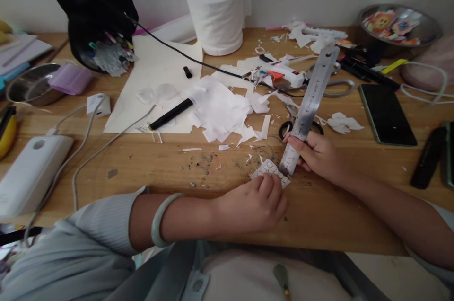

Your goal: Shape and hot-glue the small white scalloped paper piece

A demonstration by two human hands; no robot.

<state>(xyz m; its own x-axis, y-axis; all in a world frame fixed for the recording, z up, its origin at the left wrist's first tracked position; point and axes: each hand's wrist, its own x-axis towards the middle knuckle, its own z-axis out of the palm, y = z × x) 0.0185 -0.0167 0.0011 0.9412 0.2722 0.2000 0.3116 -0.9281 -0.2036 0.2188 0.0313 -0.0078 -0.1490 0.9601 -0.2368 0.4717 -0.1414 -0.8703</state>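
Note:
My right hand [317, 156] grips a metal ruler [312, 97] near its lower end, thumb on top. The ruler slants up and away to the right, and its low end meets a small piece of white paper [268, 168] with dark crack-like lines. The fingers of my left hand [253, 201] are curled down over the near side of that paper, pressing or pinching it; their tips are hidden. Behind the ruler lie black-handled scissors [285, 129], partly covered by it.
White paper scraps [222, 107] and a black marker [170, 114] lie beyond my hands. Farther back are a paper roll [216, 17], a glue gun [283, 74] with a black cord, and a metal bowl [434, 31]. A phone [387, 114] rests at right, a white power bank [35, 173] at left.

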